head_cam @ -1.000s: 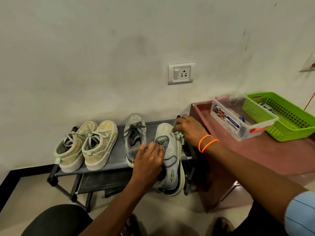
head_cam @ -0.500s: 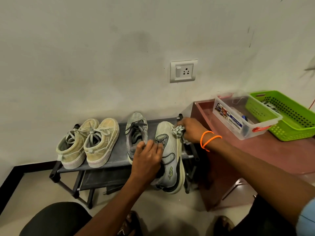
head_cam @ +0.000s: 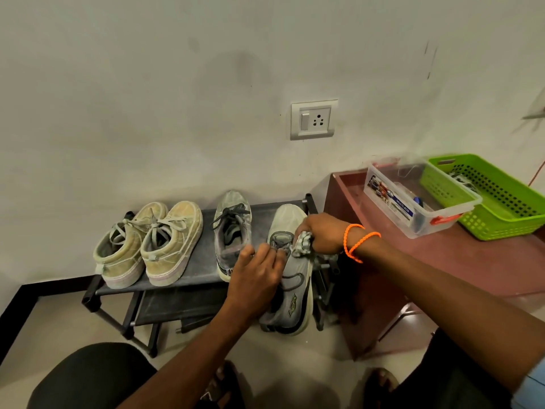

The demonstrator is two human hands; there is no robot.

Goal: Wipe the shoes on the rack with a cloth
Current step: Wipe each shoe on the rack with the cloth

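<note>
Head view, left hand [head_cam: 256, 278]: curled over the collar of the grey sneaker [head_cam: 290, 278], which is gripped at the right end of the rack [head_cam: 188, 276].
Right hand [head_cam: 320, 233]: closed round a bunched cloth [head_cam: 303, 246], pressed on the sneaker's laces.
Hidden: sneaker's heel side is covered by the left hand; cloth is mostly enclosed.

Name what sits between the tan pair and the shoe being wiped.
One dark-laced grey shoe stands on the rack between them, seen in the head view.
</note>
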